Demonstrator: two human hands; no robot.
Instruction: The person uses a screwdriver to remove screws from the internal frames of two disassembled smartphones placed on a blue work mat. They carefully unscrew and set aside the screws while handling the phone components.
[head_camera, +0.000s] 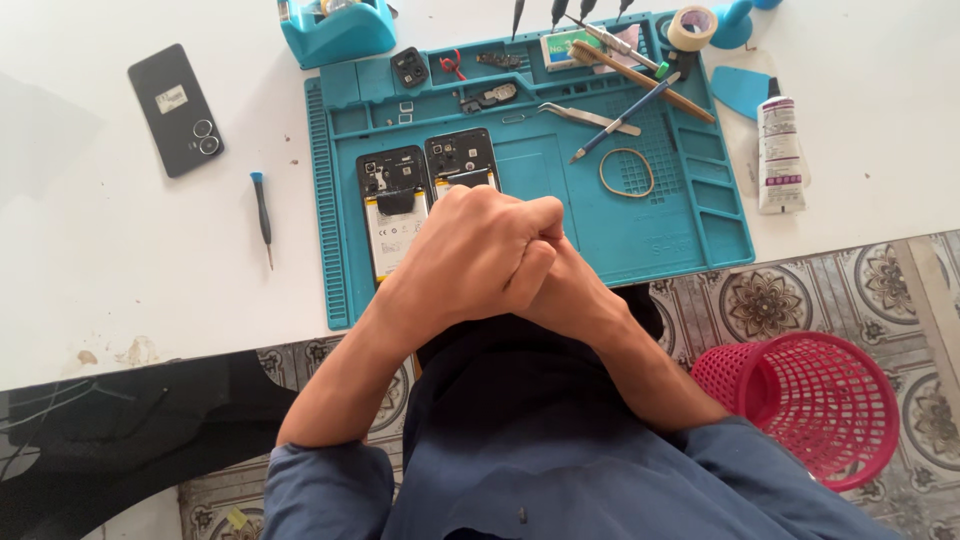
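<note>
Hands: your left hand wraps your right hand, both clenched together, holding nothing.
Opened phones: two opened phones lie just beyond your knuckles on the blue mat.
Axis: long sides run away from you.
Labels: white glue tube right of the mat.

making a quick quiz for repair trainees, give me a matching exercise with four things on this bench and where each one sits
Things:
1. rubber band
2. small screwdriver
3. glue tube
4. opened phone

Places:
a. on the white table, left of the mat
b. on the white table, right of the mat
c. on the mat's right half, near the tweezers
d. on the mat, just left of the clasped hands

Pairs: 1-c, 2-a, 3-b, 4-d
</note>
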